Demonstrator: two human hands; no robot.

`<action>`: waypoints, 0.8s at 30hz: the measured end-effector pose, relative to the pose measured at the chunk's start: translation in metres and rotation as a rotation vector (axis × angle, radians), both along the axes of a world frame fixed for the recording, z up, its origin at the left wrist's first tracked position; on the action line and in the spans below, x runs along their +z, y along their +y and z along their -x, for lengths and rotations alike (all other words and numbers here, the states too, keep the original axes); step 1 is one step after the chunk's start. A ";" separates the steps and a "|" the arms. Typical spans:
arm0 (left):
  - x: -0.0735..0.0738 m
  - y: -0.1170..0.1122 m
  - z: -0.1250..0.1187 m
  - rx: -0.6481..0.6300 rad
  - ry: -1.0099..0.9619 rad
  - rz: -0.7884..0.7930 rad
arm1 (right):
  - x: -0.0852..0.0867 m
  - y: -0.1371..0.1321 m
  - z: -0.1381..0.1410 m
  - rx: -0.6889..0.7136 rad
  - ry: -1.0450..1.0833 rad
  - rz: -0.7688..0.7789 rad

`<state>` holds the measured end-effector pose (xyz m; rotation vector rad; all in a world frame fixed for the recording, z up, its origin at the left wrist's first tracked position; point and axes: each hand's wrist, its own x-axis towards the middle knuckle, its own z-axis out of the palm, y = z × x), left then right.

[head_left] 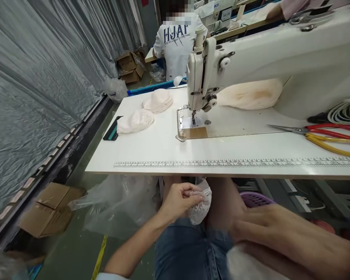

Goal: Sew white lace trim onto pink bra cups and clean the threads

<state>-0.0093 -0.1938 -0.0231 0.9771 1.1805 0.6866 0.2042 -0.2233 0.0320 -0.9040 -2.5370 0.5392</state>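
Below the table's front edge, over my lap, my left hand (182,200) pinches a white lace-trimmed fabric cup (200,212) between thumb and fingers. My right hand (259,225) is at the lower right, smeared by motion, with its fingertips hidden. Beneath it lies a blurred white piece of fabric (247,264); whether the hand grips it does not show. Above both hands stands a white sewing machine (204,77), its needle over the metal plate. Two stacks of pale lace-edged cups, a nearer stack (135,122) and a farther stack (159,101), lie left of the needle.
Scissors (301,130) with red and yellow handles lie at the table's right, near coiled cords (345,112). Cream fabric pieces (251,95) rest under the machine arm. Clear plastic bags (119,206) and a cardboard box (51,208) are at lower left. Another person (177,46) sits ahead.
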 end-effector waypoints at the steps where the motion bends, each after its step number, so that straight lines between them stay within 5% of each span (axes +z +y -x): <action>1: 0.002 -0.003 -0.001 -0.024 0.012 -0.010 | 0.001 0.004 0.007 0.123 -0.019 0.137; 6: 0.019 -0.013 0.004 -0.234 0.012 -0.064 | -0.020 0.041 0.031 0.135 0.107 0.244; 10: 0.024 -0.012 0.013 -0.299 -0.074 0.096 | -0.041 0.044 0.038 0.092 0.091 0.392; 19: 0.026 -0.008 0.023 -0.382 -0.191 0.221 | -0.038 0.045 0.037 0.111 0.030 0.559; 24: 0.020 -0.014 0.022 -0.363 -0.063 0.141 | -0.043 0.046 0.039 0.085 0.032 0.596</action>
